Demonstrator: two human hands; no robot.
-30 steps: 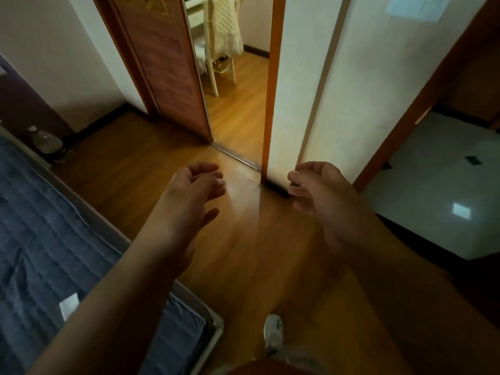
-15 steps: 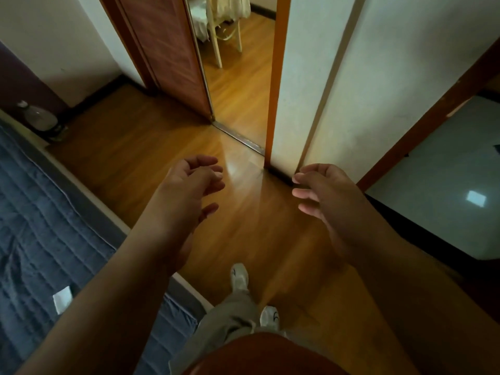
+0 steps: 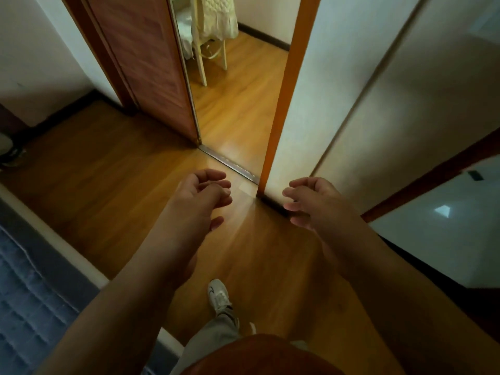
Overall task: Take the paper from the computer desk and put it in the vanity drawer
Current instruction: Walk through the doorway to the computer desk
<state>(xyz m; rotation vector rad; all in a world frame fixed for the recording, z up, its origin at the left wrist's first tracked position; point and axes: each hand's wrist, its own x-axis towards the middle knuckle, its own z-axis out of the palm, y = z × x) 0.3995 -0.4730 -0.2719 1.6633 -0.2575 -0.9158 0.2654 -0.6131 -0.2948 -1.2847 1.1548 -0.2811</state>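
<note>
The fingers (image 3: 216,186) of the left hand (image 3: 198,197) are curling loosely inward, slightly apart from one another, with the thumb hanging below them and nothing between. The fingers (image 3: 293,197) of the right hand (image 3: 313,203) are bending the same way, relaxed and parted, also gripping nothing. Both hands are reaching forward, palms turning toward each other, with a gap of bare floor showing between them.

The paper of the task is not showing anywhere in this view, so neither hand is near it, and its direction and long axis cannot be told. The computer desk and the vanity drawer are likewise out of sight.

Below the hands, the glossy orange-brown wooden plank floor (image 3: 113,185) is spreading out, and one white sneaker (image 3: 217,296) is stepping on it under a grey trouser leg (image 3: 213,339). Just ahead of the fingertips, a metal threshold strip (image 3: 230,165) is crossing a narrow doorway beside a reddish-brown wooden sliding door (image 3: 146,63). Beyond that doorway, a cream-white chair with pale lacy cloth draped over it (image 3: 213,25) is standing on more wooden flooring. At the left edge, a blue quilted mattress (image 3: 24,307) is lying along the floor. To the right, a white tiled floor (image 3: 446,234) is reflecting a small patch of light.
</note>
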